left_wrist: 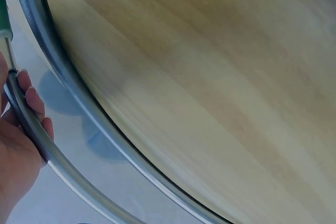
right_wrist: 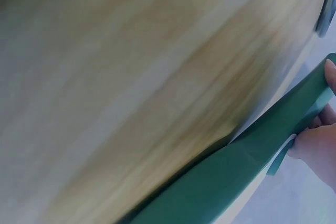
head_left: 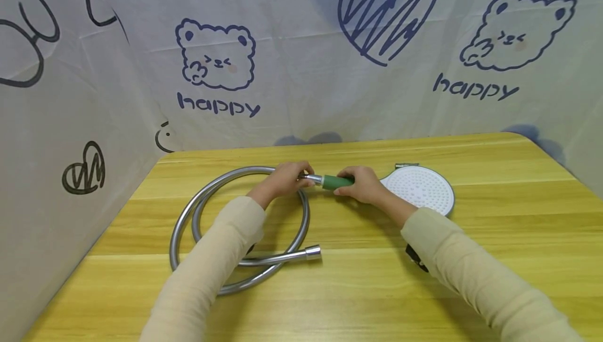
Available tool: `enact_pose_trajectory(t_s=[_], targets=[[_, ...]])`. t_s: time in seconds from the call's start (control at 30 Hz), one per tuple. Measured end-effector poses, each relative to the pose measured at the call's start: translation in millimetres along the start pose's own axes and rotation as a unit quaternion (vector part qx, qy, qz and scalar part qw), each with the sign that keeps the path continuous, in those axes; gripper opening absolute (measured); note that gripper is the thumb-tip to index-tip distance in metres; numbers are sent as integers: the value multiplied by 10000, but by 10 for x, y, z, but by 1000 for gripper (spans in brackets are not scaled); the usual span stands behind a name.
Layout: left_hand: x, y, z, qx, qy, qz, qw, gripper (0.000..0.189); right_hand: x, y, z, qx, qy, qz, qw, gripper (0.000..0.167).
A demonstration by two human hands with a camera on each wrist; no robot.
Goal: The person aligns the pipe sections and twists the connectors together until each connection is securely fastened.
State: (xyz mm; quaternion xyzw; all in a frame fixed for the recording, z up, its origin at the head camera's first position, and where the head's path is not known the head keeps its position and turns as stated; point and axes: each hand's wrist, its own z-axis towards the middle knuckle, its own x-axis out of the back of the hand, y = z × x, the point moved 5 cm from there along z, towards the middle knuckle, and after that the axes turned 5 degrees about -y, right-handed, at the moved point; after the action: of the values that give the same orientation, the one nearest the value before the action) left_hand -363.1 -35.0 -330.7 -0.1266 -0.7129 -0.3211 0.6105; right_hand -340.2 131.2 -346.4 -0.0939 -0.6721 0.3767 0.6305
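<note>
We lose part of the hose (head_left: 282,258) behind the left sleeve (head_left: 202,274), and the left hand (left_wrist: 18,161) and right hand (right_wrist: 317,149) are cropped by their own wrist views' edges

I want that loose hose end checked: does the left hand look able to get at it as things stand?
Probably not without letting go: the left hand is holding the hose near the green handle. Otherwise the way seems free, since nothing covers the loose hose end.
</note>
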Motion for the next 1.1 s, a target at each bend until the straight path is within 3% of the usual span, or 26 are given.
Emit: enact_pose_trajectory(t_s=[0.33,1.1], targets=[[-19,4,17,56,-174,36,9998,28,0,17,7,-95,-10,92,9999,39],[-19,1,-6,188,-65,62,9998,24,-7,-19,6,-47,-54,97,9999,35]])
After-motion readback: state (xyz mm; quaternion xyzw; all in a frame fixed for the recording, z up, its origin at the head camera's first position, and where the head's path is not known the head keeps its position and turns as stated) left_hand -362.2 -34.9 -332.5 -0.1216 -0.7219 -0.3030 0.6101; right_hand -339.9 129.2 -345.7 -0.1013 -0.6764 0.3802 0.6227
